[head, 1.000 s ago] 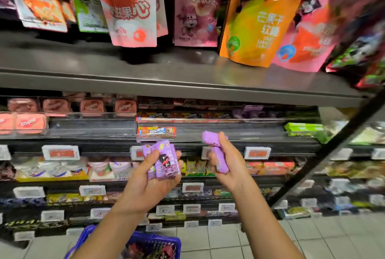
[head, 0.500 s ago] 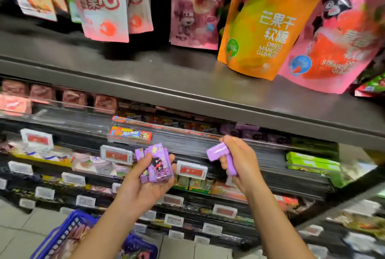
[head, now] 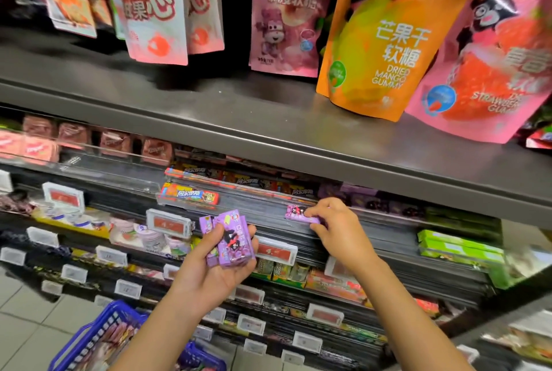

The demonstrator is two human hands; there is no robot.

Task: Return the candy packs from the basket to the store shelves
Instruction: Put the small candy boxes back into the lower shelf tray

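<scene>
**Purple candy goes back on the rack, one pack at a time**

At lower left, a blue basket hangs below the shopper's forearm, more packets blurred inside it. Above it the left hand is cupped palm-up, thumb and fingers curled around a small stack of purple candy packs, held just clear of the price tags. To the right, the right hand reaches into the sloped candy shelf, fingertips pinching a single purple pack and laying it flat against the shelf's clear front lip, near a row of similar purple packs deeper in. Orange and pink gummy bags hang overhead.

To finish the step well, the pack probably wants sliding right and back until it sits in line with its matching row, face up, before the pinch is let go; released too near the lip, it could slip forward. The left-hand stack should stay level meanwhile.
</scene>
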